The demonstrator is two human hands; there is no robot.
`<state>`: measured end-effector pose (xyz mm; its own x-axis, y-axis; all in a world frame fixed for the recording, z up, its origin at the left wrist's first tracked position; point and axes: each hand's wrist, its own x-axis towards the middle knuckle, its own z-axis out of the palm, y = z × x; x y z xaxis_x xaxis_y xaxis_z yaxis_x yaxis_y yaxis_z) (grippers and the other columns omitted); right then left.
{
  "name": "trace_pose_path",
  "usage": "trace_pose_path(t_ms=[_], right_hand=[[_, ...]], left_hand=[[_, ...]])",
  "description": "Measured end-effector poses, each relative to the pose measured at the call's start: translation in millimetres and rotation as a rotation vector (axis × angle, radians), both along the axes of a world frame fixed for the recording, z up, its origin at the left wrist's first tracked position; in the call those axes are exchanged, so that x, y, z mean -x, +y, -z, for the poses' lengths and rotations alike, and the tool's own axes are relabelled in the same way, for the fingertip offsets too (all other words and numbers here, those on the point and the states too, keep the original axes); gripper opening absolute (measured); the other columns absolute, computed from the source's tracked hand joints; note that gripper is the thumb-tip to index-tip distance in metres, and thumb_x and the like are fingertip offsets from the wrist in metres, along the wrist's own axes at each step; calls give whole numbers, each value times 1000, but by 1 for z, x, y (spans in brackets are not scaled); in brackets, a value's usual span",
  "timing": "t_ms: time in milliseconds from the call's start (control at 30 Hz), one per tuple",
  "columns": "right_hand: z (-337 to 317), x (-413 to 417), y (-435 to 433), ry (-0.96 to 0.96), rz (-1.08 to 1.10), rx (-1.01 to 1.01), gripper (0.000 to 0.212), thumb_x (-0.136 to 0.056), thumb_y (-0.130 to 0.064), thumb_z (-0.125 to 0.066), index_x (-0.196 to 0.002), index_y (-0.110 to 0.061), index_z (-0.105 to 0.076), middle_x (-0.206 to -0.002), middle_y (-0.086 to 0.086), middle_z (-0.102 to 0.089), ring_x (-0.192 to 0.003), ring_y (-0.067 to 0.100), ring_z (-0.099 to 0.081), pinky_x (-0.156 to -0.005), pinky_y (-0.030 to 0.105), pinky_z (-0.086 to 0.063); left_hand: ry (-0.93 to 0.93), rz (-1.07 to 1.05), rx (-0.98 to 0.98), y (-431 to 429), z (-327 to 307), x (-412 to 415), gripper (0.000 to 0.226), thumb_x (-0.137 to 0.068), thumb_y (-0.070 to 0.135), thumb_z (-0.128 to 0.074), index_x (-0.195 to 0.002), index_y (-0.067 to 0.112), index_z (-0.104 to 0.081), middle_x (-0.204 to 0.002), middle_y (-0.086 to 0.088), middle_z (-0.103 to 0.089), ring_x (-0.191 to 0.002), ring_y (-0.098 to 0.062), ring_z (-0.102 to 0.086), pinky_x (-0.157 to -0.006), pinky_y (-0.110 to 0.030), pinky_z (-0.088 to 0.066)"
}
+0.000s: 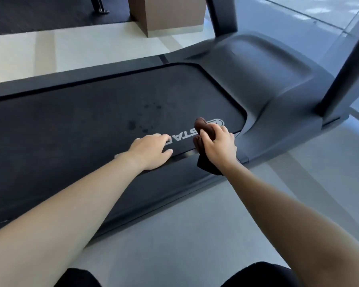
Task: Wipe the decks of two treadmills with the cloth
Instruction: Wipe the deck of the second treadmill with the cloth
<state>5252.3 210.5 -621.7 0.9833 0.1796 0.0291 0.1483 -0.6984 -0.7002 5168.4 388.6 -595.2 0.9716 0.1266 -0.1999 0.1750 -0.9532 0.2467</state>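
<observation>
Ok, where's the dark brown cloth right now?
In the head view, the dark brown cloth is bunched in the right hand, at the near edge of the black treadmill belt, beside the white logo, right of the left hand.

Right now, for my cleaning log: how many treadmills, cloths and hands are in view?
treadmill: 1
cloth: 1
hands: 2, left hand and right hand
Total: 4

Matt belt [81, 121]; seemingly soft cloth [200, 126]
</observation>
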Motion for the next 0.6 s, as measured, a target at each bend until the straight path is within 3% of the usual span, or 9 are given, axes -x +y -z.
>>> trace_pose_path(t_ms=[233, 600], right_hand=[[58, -71, 0, -41, -80, 61, 33, -91, -50, -44, -119, -36, -54, -130, -9, -49, -120, 22, -36, -91, 46, -30], [80, -135, -21, -79, -207, 115, 33, -92, -49, -45, -121, -35, -54, -128, -8, -49, -120, 23, -35, -89, 45, -28]], left_hand=[[-17, 2, -72, -28, 64, -80, 45, -94, 41, -40, -134, 22, -41, -133, 0, -49, -119, -24, -48, -92, -40, -39], [60, -17, -197, -56, 86, -124, 45, -94, 42, -38, -134, 21, -41, -134, -1, -49, -119, -25, -48, -90, -41, -39]])
